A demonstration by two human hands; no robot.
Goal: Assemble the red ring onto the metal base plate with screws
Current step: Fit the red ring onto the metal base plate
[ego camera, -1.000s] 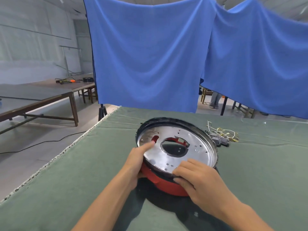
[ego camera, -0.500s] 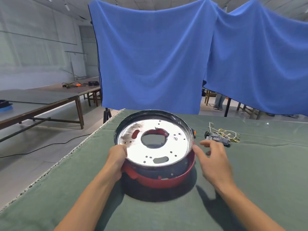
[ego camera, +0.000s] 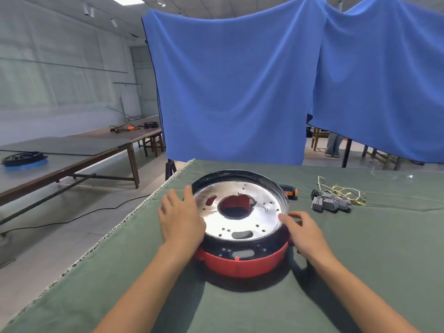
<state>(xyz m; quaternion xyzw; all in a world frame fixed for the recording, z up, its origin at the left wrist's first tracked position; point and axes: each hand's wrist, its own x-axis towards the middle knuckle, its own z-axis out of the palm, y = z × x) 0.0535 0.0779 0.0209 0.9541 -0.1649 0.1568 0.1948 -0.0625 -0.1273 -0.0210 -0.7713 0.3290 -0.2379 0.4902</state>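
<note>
The left hand covers the near-left edge of the metal base plate and the red ring beneath. The right hand hides the plate's right rim; whether its fingers curl around it cannot be told. Beyond the right hand, the plate conceals most of an orange-tipped tool. The grey connector parts are too small to identify. Both forearms leave the bottom edge.
</note>
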